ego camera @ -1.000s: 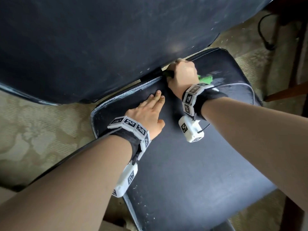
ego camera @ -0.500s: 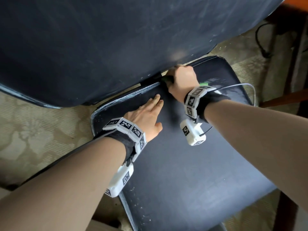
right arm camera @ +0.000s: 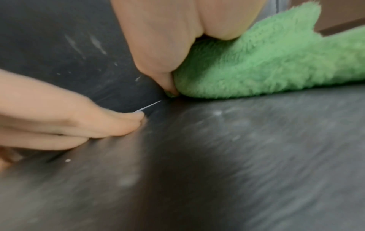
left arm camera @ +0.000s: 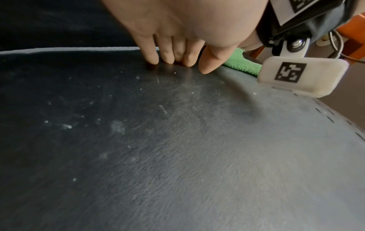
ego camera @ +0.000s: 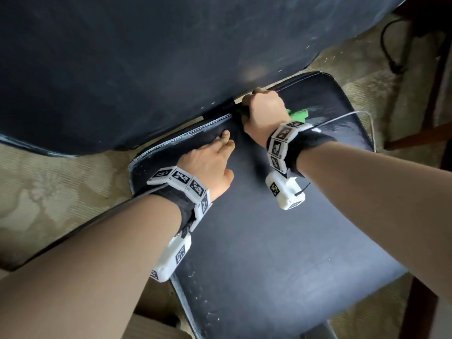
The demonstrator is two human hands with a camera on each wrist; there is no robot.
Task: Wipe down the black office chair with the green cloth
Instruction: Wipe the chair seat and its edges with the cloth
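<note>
the green cloth [right arm camera: 266, 62] is bunched under the right hand [ego camera: 265, 111], whose fingers are curled round it, and it is pressed into the crease where the seat [ego camera: 281, 241] of the black office chair meets the backrest [ego camera: 146, 57]. only a green tuft is seen past the knuckles from the head view. the left hand [ego camera: 208, 165] is laid flat just beside it, fingers straight and together, the fingertips [left arm camera: 152, 56] touching the seat near its rear seam; nothing is held by it.

the step in hand is judged to be the wiping of the rear edge of the seat. it would be done well if the cloth were kept folded thick, pushed deep into the crease and drawn along it in one direction, so that the pale specks and dust seen on the seat are carried off rather than packed in. the seat should be steadied by the flat hand.

both forearms are stretched forward and down over the seat, the right wrist bent so the fist is aimed at the crease, the left wrist held low and nearly level. patterned carpet [ego camera: 49, 192] is seen beneath the chair.
</note>
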